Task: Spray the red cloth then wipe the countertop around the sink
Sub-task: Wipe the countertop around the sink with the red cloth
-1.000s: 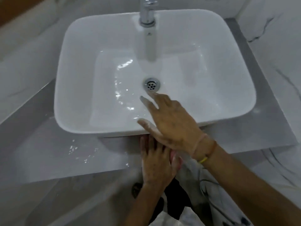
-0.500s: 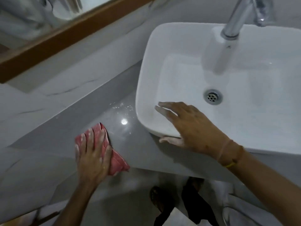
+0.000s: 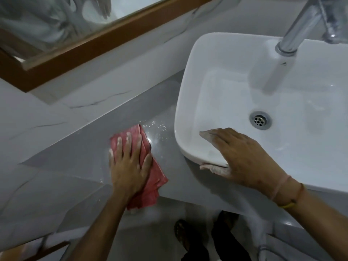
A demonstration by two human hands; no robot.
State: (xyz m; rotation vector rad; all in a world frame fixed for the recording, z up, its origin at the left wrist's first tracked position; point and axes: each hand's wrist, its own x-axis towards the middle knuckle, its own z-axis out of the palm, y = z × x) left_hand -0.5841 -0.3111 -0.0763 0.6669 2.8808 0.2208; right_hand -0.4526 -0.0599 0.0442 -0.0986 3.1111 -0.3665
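The folded red cloth (image 3: 153,182) lies flat on the grey countertop (image 3: 81,157), left of the white basin (image 3: 190,102). My left hand (image 3: 129,166) presses on the cloth with fingers spread, pointing away from me. Part of the cloth hangs over the counter's front edge. My right hand (image 3: 243,157) rests on the basin's near-left corner, fingers over the rim and thumb under it. No spray bottle is in view.
Small white droplets (image 3: 156,127) speckle the counter just beyond the cloth. A chrome tap (image 3: 295,32) rises over the basin, whose drain (image 3: 260,120) is open. A wood-framed mirror (image 3: 90,40) hangs on the marble wall. My feet (image 3: 188,240) show below the counter edge.
The cloth and my left hand have slid from in front of the basin to the counter on its left, then towards the basin. My right hand shifted to the basin's corner.
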